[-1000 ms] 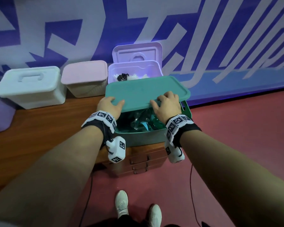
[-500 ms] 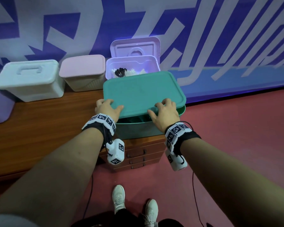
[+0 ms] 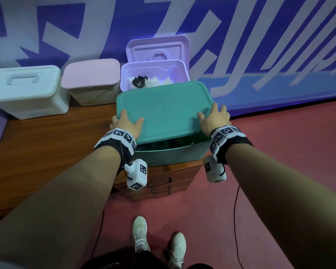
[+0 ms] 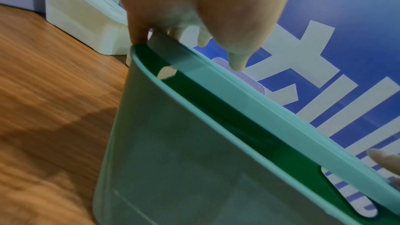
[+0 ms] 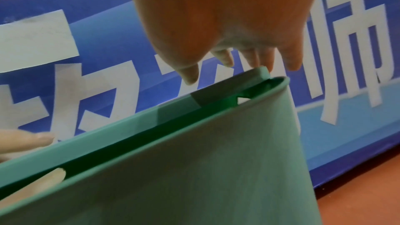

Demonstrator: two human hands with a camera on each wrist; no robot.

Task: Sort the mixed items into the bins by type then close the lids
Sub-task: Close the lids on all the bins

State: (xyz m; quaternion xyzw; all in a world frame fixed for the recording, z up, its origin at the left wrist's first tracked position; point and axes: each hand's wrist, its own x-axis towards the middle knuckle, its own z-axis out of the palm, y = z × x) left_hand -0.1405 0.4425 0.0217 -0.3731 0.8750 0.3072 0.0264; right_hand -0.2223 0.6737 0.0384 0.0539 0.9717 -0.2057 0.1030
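Note:
A teal lid (image 3: pixel 163 109) lies over the teal bin (image 3: pixel 169 155) at the table's right end, its near edge still raised off the rim, so a dark gap shows items inside. My left hand (image 3: pixel 127 123) rests flat on the lid's near left corner with the thumb spread on top. My right hand (image 3: pixel 213 118) presses the near right corner with spread fingers. In the left wrist view, the fingers (image 4: pixel 138 30) reach over the lid edge (image 4: pixel 259 95) above the bin wall (image 4: pixel 184 160). In the right wrist view, the fingers (image 5: pixel 292 57) touch the lid's corner (image 5: pixel 259 74).
Behind the teal bin stands an open purple bin (image 3: pixel 178 68) holding white and black items, its lid (image 3: pixel 157 49) leaning on the wall. A closed pink bin (image 3: pixel 91 80) and white bin (image 3: pixel 25 90) sit left on the wooden table (image 3: pixel 47 144). Drawers (image 3: pixel 163 183) are below.
The lid came down and forward over the teal bin, and the gap at the front shrank. Both hands slid outward from the near edge to its corners.

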